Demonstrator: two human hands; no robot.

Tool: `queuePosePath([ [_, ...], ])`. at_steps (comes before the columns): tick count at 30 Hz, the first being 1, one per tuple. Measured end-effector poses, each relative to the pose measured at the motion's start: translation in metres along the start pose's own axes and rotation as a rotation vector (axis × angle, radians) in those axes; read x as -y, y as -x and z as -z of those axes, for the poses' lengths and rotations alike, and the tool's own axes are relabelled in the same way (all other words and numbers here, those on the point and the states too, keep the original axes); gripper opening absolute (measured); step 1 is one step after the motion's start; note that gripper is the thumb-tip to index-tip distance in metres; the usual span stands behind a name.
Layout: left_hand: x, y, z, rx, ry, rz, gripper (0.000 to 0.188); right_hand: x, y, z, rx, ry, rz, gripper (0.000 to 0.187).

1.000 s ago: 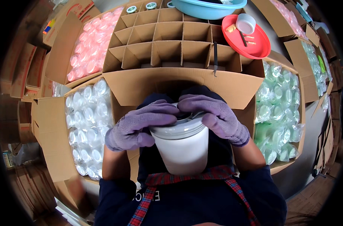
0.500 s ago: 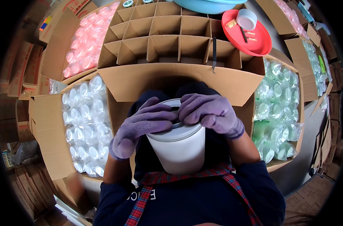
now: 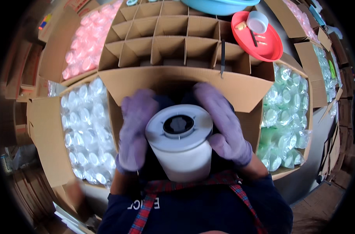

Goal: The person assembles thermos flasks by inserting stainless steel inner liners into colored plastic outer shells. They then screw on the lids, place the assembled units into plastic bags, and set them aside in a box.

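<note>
A white tapered tub (image 3: 181, 162) rests upright at my lap. Its pale grey lid (image 3: 156, 126) has a raised ring around a dark round opening (image 3: 179, 124) in the middle. On the tub's left side is my left hand (image 3: 136, 126) in a purple knit glove, fingers stretched forward and smeared by motion. My right hand (image 3: 226, 126), gloved alike, lies along the other side with its fingers straight and its thumb close to the tub's wall. Whether either palm touches the tub cannot be made out. Neither hand is wrapped around it.
Ahead stands a carton with cardboard dividers (image 3: 169, 48), a black strip (image 3: 222, 58) on its edge. A red basin (image 3: 271, 48) holding a white cup (image 3: 257, 22) sits at its right corner, near a blue basin (image 3: 220, 6). Boxes of bagged clear (image 3: 88, 128), pink (image 3: 90, 43) and green cups (image 3: 284, 117) flank me.
Both hands have come off the lid and moved apart to the tub's two sides, uncovering the dark opening. The tub stays at my lap.
</note>
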State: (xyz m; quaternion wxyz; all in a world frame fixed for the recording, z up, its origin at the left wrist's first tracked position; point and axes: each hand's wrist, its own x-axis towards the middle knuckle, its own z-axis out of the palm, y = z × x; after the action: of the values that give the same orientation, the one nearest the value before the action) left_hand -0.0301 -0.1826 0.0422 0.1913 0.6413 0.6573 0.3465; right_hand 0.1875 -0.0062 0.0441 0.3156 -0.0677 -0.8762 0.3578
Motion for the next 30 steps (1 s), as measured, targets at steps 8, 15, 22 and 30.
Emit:
queuePosePath([
  [8, -0.005, 0.004, -0.013, -0.073, 0.119, 0.155, 0.046, 0.036, 0.002, -0.002, 0.113, -0.223, 0.049, 0.097],
  [15, 0.024, 0.002, -0.018, -0.059, 0.008, 0.218, 0.050, 0.059, 0.009, 0.006, 0.254, -0.262, 0.322, 0.078],
  [22, 0.019, 0.007, -0.021, -0.181, 0.152, 0.210, 0.049, 0.058, 0.009, 0.006, 0.259, -0.224, 0.255, 0.098],
  [30, -0.006, 0.002, -0.025, -0.294, 0.276, 0.303, 0.048, 0.024, -0.002, 0.004, 0.166, 0.074, -0.049, 0.103],
])
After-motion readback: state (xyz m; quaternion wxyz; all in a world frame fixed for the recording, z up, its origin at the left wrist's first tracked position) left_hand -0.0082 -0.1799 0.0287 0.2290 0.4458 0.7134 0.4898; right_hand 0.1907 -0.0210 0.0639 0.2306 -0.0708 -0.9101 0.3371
